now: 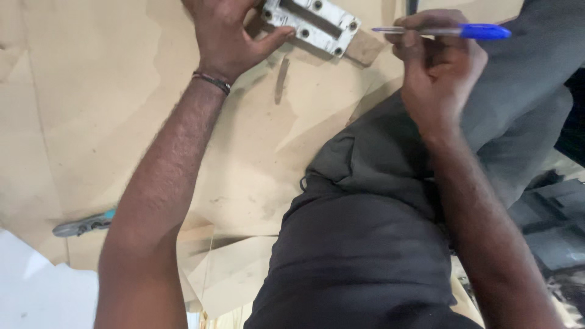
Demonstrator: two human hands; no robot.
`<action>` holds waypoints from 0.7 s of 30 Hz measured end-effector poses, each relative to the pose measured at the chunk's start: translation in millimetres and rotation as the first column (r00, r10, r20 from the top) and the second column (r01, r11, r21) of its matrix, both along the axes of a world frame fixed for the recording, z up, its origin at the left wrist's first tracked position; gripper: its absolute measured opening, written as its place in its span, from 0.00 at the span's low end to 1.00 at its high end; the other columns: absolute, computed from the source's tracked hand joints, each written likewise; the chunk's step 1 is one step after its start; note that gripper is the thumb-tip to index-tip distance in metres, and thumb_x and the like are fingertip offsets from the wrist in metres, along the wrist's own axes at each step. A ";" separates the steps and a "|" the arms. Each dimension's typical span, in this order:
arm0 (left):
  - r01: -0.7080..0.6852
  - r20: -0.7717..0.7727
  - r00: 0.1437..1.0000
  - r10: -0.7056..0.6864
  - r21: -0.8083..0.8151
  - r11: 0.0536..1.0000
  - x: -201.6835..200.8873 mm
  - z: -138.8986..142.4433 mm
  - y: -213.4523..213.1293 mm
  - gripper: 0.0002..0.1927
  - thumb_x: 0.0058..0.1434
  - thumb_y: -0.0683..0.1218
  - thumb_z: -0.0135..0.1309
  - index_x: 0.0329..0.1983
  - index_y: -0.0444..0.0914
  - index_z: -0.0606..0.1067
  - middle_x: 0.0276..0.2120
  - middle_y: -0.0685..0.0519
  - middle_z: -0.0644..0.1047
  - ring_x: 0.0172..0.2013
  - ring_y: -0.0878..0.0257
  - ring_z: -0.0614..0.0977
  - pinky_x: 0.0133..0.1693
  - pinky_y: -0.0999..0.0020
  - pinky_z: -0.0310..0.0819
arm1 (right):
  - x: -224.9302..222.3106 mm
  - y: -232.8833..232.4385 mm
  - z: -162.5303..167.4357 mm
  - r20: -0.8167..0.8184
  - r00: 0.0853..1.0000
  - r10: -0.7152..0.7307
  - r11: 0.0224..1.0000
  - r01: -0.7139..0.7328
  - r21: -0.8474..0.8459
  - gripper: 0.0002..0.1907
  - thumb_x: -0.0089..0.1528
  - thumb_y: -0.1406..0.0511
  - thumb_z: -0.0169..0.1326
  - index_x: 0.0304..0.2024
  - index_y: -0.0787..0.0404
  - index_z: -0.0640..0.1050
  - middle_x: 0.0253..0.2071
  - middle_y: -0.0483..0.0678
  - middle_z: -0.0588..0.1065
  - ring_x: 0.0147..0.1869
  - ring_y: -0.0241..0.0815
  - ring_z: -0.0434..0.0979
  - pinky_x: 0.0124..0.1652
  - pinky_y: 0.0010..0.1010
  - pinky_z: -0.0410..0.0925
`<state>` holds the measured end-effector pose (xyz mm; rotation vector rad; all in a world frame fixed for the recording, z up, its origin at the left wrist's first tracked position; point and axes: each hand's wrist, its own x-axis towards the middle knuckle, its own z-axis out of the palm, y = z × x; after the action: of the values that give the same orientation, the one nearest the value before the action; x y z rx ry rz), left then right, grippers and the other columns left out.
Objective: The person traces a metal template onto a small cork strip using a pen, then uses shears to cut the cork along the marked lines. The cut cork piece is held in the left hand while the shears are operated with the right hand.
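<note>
Your left hand (228, 36) rests on the tan board (109, 103) at the top of the view, pressing against a metal bracket (314, 23). The thumb reaches out along the bracket's near edge and touches it, while the other fingers curl over its far left end, so the hand holds the bracket down rather than lifting it. The bracket is a pale, rectangular plate with a slot along its middle and screw holes at its corners; it lies flat and tilted, its right end lower in the picture. A small brown wood block (365, 49) shows just under that right end, touching it.

Your right hand (436, 67) is well apart from the bracket, to its right, above your dark trouser leg (365, 244). Its fingers are closed around a blue pen (454, 30), which lies almost level, cap end pointing right and the thin end pointing left towards the bracket without touching it.

A thin band (212, 81) circles your left wrist. Near the lower left, beside your left forearm, a grey tool with a teal part (84, 224) lies on the board.
</note>
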<state>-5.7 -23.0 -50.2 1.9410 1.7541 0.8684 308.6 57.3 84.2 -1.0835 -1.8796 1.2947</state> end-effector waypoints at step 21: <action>-0.055 -0.247 0.966 0.072 0.075 0.996 -0.3 -1.9 4.5 0.32 0.55 0.70 0.68 0.56 0.50 0.80 0.57 0.52 0.73 0.64 0.53 0.65 0.64 0.39 0.45 | -16.1 33.6 -15.1 0.483 0.846 0.225 0.900 -0.370 0.228 0.09 0.71 0.78 0.58 0.50 0.62 0.77 0.42 0.51 0.78 0.39 0.43 0.80 0.38 0.35 0.73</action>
<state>-6.0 -18.5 -52.1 2.1271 1.9610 0.7388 292.5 90.9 69.1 -0.9966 -2.5906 0.8935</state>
